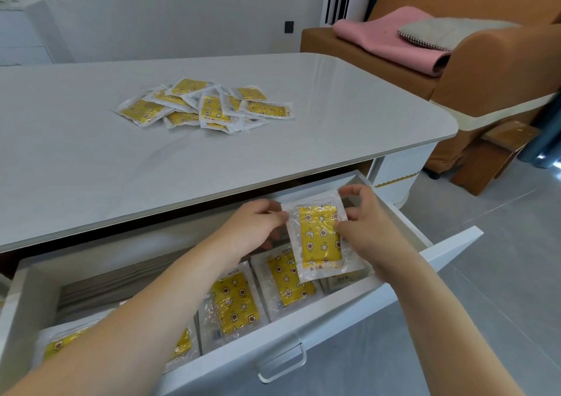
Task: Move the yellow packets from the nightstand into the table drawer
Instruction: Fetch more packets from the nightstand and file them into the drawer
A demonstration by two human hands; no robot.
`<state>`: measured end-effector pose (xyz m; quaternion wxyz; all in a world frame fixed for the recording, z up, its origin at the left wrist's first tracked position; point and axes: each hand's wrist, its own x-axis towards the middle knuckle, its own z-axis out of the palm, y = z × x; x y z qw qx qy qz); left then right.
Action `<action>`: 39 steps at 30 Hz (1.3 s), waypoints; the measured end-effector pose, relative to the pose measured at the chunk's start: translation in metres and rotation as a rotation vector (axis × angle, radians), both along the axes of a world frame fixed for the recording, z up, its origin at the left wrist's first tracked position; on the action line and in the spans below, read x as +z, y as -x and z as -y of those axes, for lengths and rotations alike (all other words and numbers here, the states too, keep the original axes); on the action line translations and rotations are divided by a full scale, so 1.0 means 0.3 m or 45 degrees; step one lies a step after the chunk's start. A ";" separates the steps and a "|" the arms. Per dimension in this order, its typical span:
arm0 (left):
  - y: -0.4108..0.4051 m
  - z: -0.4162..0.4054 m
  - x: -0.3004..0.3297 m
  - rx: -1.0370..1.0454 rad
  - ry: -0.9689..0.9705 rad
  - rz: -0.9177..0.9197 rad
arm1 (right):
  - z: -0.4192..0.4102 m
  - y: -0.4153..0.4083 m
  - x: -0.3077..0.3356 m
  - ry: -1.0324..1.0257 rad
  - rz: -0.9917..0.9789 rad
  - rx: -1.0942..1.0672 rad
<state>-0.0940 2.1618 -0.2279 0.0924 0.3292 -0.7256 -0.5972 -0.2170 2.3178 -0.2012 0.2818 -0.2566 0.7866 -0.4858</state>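
A yellow packet [320, 238] in clear wrap hangs over the right end of the open white drawer [358, 304]. My left hand [252, 228] pinches its left edge and my right hand [364, 225] pinches its top and right edge. Below it, several yellow packets in the drawer [235, 304] lie in a row along the front. A loose pile of yellow packets [206, 106] sits on the grey tabletop [91, 159] further back.
The drawer's clear handle [282, 362] juts toward me. An orange sofa [485, 61] with a pink blanket [388, 37] and a grey cushion stands at the right. A white cabinet [21, 34] is at the far left. Grey floor tiles lie on the right.
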 end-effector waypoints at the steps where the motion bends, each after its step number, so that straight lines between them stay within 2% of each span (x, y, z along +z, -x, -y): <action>1: 0.003 -0.006 0.003 -0.022 -0.018 -0.032 | 0.006 -0.008 -0.002 -0.009 0.000 0.026; 6: -0.015 -0.004 0.046 -0.096 0.018 -0.001 | 0.041 -0.055 -0.019 -0.105 -0.084 0.137; 9: -0.054 0.042 0.074 -0.098 0.124 0.165 | 0.054 -0.071 -0.024 -0.087 -0.167 0.114; 13: -0.144 0.094 0.076 -0.108 0.043 0.400 | 0.077 -0.089 -0.031 -0.031 -0.238 0.077; 18: -0.208 0.116 0.044 -0.153 0.026 0.659 | 0.079 -0.124 -0.018 -0.170 -0.375 0.226; 23: -0.212 0.116 -0.009 -0.220 0.117 0.837 | 0.072 -0.130 -0.024 -0.232 -0.435 0.260; 28: -0.202 0.119 -0.043 -0.355 0.571 1.012 | 0.075 -0.128 -0.025 -0.256 -0.492 0.264; 30: -0.197 0.108 -0.046 -0.384 0.681 1.042 | 0.076 -0.129 -0.026 -0.270 -0.523 0.262; 36: -0.208 0.069 -0.030 -0.425 0.998 1.047 | 0.071 -0.131 -0.029 -0.275 -0.589 0.247; 39: -0.205 0.055 -0.001 -0.413 1.144 0.939 | 0.066 -0.134 -0.021 -0.294 -0.646 0.214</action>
